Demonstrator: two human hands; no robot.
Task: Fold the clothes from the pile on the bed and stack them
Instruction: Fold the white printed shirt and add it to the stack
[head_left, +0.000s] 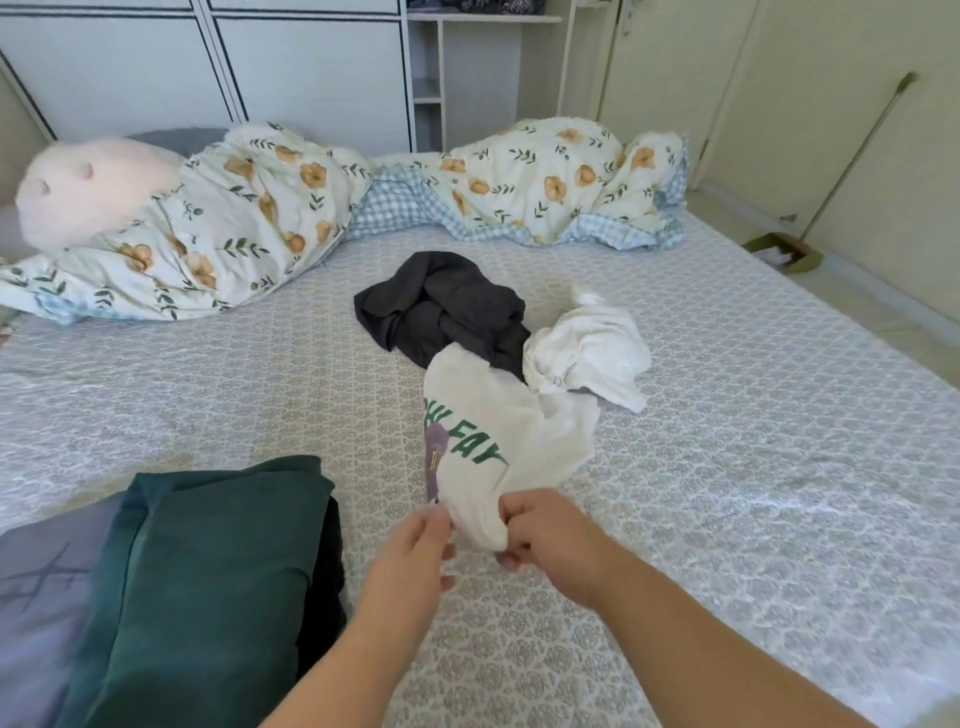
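White cotton, printed with green letters and a purple figure, makes up the T-shirt (498, 441) lifted near the middle of the bed (753, 467). The right hand (545, 535) grips its bunched lower edge with curled fingers, and the left hand (415, 551) pinches the same edge just beside it. Behind lie a crumpled dark garment (441, 306) and a white garment (587, 353), touching each other. At the near left edge sits a folded stack topped by a green piece (208, 571). Along the far edge sprawls a floral duvet (249, 208) with a pink plush toy (88, 187).
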